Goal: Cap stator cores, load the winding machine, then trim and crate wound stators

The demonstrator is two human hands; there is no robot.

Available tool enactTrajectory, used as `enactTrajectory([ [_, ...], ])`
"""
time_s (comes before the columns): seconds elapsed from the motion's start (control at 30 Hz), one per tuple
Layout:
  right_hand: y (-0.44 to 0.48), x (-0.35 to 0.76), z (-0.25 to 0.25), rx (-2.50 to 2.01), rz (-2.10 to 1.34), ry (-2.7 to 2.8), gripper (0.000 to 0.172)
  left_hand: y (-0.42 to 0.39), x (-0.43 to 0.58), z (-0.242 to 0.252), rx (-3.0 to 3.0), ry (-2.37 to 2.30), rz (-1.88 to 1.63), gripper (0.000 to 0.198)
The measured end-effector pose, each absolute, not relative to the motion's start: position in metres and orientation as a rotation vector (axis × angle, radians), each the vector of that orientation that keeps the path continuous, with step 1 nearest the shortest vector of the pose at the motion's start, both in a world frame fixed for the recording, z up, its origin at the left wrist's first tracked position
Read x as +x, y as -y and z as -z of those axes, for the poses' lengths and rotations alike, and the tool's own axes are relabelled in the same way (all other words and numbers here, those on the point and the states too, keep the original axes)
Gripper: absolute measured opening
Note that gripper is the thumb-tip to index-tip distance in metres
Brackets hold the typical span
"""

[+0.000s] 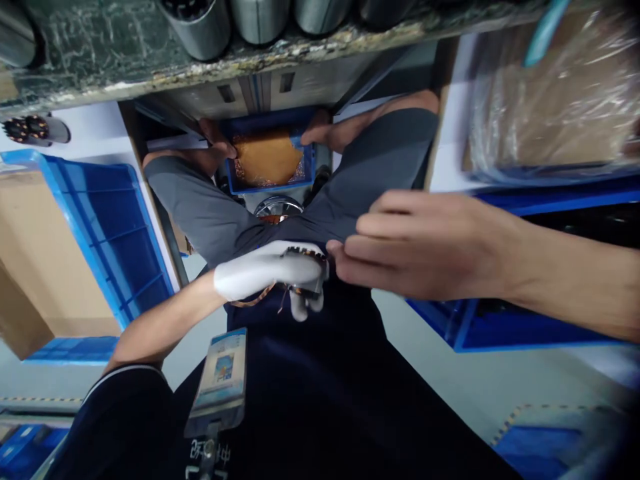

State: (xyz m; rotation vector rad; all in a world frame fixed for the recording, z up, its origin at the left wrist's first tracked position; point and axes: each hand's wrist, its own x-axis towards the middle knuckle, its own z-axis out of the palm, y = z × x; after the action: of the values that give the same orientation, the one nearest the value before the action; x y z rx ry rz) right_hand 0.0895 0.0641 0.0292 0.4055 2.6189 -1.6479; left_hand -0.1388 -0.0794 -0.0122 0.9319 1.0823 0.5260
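Observation:
My left hand (270,270), in a white glove, is closed around a motor stator (309,283) with a dark toothed rim and bits of copper winding. Thin wire ends (283,300) hang from its lower side, above my lap. Just to the right of the stator is my bare right hand (420,247), slightly blurred, its fingers curled in and the thumb and forefinger pressed together. Whatever lies between those fingertips, if anything, is too small to make out.
Several metal cylinders (263,20) line the worn bench edge (280,57) in front. A blue bin (270,190) with an orange-brown sheet stands between my feet. At left is a blue crate (107,227) with cardboard; at right, plastic-wrapped cardboard (555,113). Wound parts (37,129) lie at far left.

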Motion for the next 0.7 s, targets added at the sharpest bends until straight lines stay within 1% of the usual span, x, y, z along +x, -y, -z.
enactTrajectory([
  [0.03, -0.07, 0.094, -0.031, 0.431, 1.501, -2.72, 0.036, 0.082, -0.138, 0.012, 1.056, -1.172, -0.555, 0.017],
  [0.07, -0.073, 0.099, -0.032, 0.492, 1.434, -2.739, 0.03, 0.083, -0.139, 0.011, 1.255, -1.276, -0.594, 0.021],
  [0.1, -0.075, 0.104, -0.031, 0.567, 1.498, -2.648, 0.032, 0.084, -0.14, 0.011, 1.482, -1.352, -0.627, 0.027],
  [0.13, -0.074, 0.107, -0.028, 0.62, 1.662, -2.454, 0.042, 0.083, -0.141, 0.011, 1.696, -1.397, -0.651, 0.028],
  [0.17, -0.071, 0.11, -0.024, 0.645, 1.862, -2.172, 0.048, 0.082, -0.142, 0.01, 1.863, -1.406, -0.658, 0.023],
  [0.23, -0.061, 0.11, -0.012, 0.617, 2.179, -1.547, 0.04, 0.076, -0.142, 0.007, 2.003, -1.354, -0.623, 0.01],
  [0.27, -0.055, 0.108, -0.007, 0.591, 2.263, -1.326, 0.038, 0.073, -0.141, 0.006, 2.025, -1.346, -0.601, 0.013],
  [0.3, -0.05, 0.106, -0.003, 0.584, 2.305, -1.23, 0.04, 0.071, -0.139, 0.005, 2.043, -1.336, -0.586, 0.017],
  [0.33, -0.045, 0.103, -0.001, 0.593, 2.319, -1.286, 0.042, 0.07, -0.138, 0.004, 2.049, -1.337, -0.572, 0.019],
  [0.37, -0.042, 0.1, -0.001, 0.605, 2.28, -1.494, 0.041, 0.07, -0.137, 0.004, 2.034, -1.338, -0.552, 0.02],
  [0.47, -0.045, 0.095, -0.011, 0.534, 1.885, -2.29, 0.034, 0.078, -0.135, 0.008, 1.905, -1.299, -0.453, 0.029],
  [0.53, -0.055, 0.095, -0.02, 0.449, 1.665, -2.56, 0.035, 0.085, -0.136, 0.011, 1.793, -1.268, -0.419, 0.027],
  [0.6, -0.065, 0.098, -0.025, 0.493, 1.625, -2.637, 0.03, 0.09, -0.139, 0.012, 1.745, -1.35, -0.51, 0.015],
  [0.63, -0.068, 0.1, -0.026, 0.553, 1.652, -2.588, 0.028, 0.092, -0.141, 0.011, 1.757, -1.408, -0.574, 0.017],
  [0.67, -0.07, 0.101, -0.024, 0.611, 1.746, -2.439, 0.032, 0.092, -0.142, 0.011, 1.796, -1.452, -0.631, 0.023],
  [0.7, -0.069, 0.102, -0.021, 0.645, 1.896, -2.192, 0.039, 0.091, -0.144, 0.01, 1.854, -1.472, -0.674, 0.025],
])
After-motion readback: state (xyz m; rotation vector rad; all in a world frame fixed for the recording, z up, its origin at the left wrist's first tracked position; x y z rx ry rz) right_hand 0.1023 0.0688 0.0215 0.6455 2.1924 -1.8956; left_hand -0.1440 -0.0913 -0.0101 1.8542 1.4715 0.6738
